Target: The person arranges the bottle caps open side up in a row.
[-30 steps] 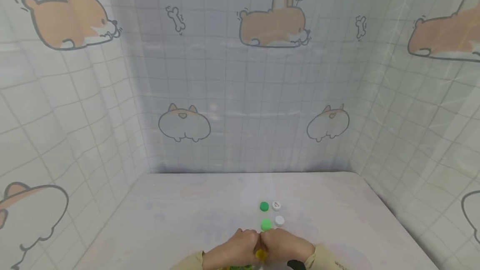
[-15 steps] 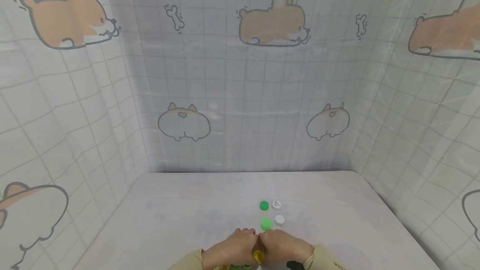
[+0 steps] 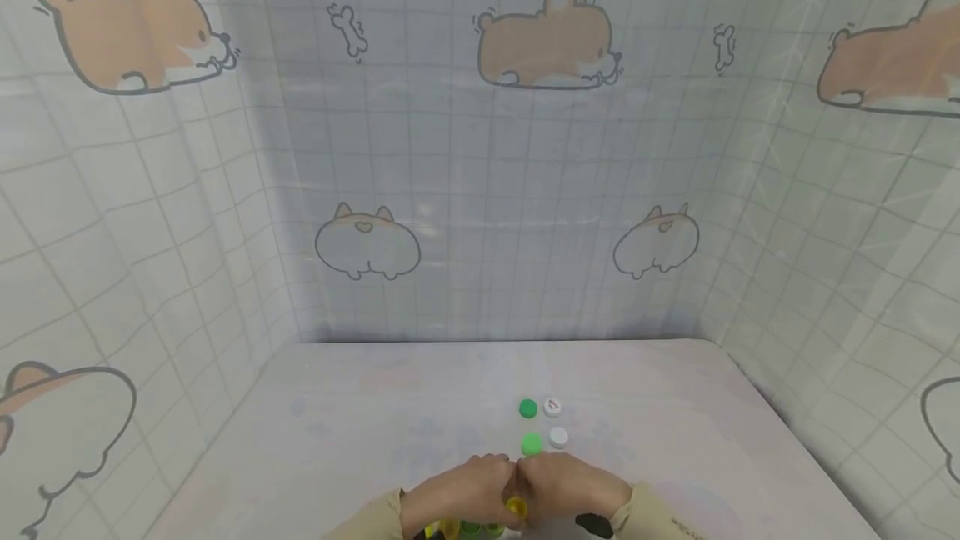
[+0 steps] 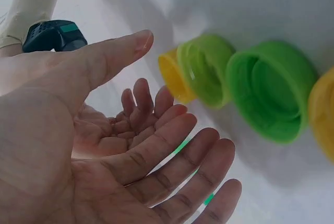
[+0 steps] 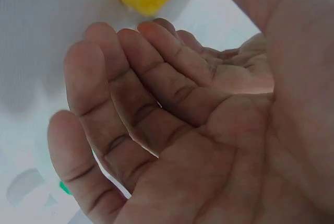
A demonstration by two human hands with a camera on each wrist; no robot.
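Note:
My left hand (image 3: pixel 483 490) and right hand (image 3: pixel 564 486) meet side by side at the front of the table. In the left wrist view the left hand's fingers are slightly bent and hold nothing, its thumb tip close to a row of bottle caps. That row runs from a small yellow cap (image 4: pixel 176 75) through a lime cap (image 4: pixel 209 70) and a green cap (image 4: pixel 274 91) to an orange-yellow cap (image 4: pixel 324 114). In the right wrist view the right hand (image 5: pixel 209 125) is gently cupped with nothing in it. The small yellow cap also shows there, beyond the fingertips.
Beyond the hands, a dark green cap (image 3: pixel 528 408), a light green cap (image 3: pixel 532 443), a marked white cap (image 3: pixel 552 407) and a plain white cap (image 3: pixel 558 437) lie on the pale table (image 3: pixel 360 415). A dark device (image 4: pixel 55 35) sits on the right wrist. Patterned curtains (image 3: pixel 465 157) surround the table.
The small yellow cap between the hands has shifted slightly left. Both hands stay nearly in place. The view has tilted down a little, so more of the near caps shows.

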